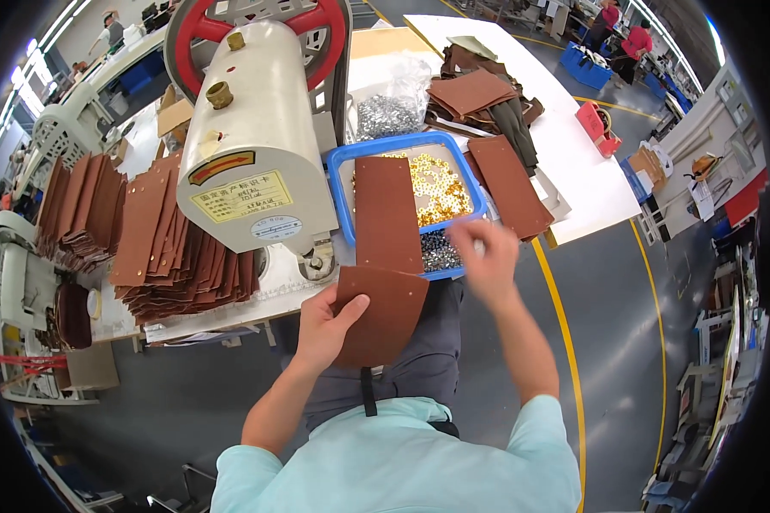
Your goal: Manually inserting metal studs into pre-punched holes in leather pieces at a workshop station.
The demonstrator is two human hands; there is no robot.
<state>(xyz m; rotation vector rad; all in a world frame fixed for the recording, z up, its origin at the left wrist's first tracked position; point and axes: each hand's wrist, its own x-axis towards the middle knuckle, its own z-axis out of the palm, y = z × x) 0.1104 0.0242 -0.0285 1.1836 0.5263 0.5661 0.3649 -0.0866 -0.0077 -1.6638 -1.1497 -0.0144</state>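
Observation:
My left hand [318, 329] grips a brown leather piece [382, 316], thumb on top, holding it above my lap. Another brown leather strip [387, 209] lies across the blue tray [340, 198] and meets the held piece's far edge. Gold-coloured rivet parts [441, 186] fill the tray's far right area, with dark silver ones [441, 254] nearer me. Over the tray's near right corner is my right hand [488, 256], slightly blurred, its fingers drawn together. What its fingertips hold, if anything, I cannot make out.
A cream press machine [261, 128] with a red handwheel [329, 38] stands left of the tray. Stacked leather pieces [175, 248] lie further left. A bag of silver parts [389, 111] sits behind the tray; more leather [509, 188] lies to its right, on a white table [586, 188].

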